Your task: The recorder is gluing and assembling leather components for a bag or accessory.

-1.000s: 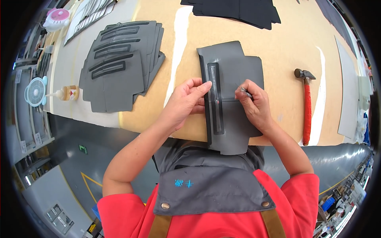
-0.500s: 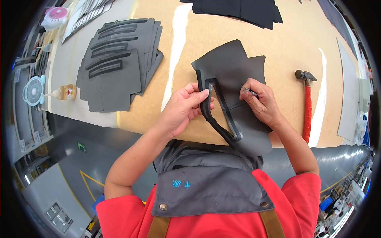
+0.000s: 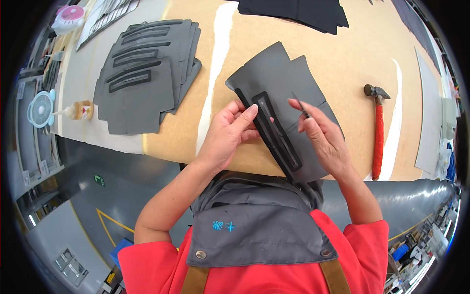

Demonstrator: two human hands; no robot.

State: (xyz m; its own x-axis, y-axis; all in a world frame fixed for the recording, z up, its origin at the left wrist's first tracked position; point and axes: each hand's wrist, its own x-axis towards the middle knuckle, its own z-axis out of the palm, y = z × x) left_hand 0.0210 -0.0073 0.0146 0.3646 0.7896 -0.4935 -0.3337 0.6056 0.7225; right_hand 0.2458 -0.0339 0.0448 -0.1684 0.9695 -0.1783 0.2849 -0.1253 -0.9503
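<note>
A dark grey sheet panel (image 3: 281, 73) is held up at a tilt over the table's near edge. A black strip runs along its left edge, beside a long narrow slot (image 3: 279, 132) framed in black. My left hand (image 3: 226, 131) pinches the strip edge, thumb on top and fingers beneath; a bit of fingertip shows through the slot. Over the panel's right part, my right hand (image 3: 327, 144) grips a slim, pointed dark tool (image 3: 301, 105) between thumb and fingers. Its tip points up and left, apart from the slot. I cannot make out the tool's exact kind.
A stack of similar grey panels (image 3: 139, 105) lies on the left of the table. Further left are a glue bottle (image 3: 81, 110) and a small blue fan (image 3: 41, 109). A red-handled hammer (image 3: 379, 132) rests at the right. Black pieces (image 3: 293, 12) lie at the far edge.
The panel has turned and flattened, its slot closing from a wide gap to a narrow one. My right hand has shifted slightly, and its fingers have opened out around the tool.
</note>
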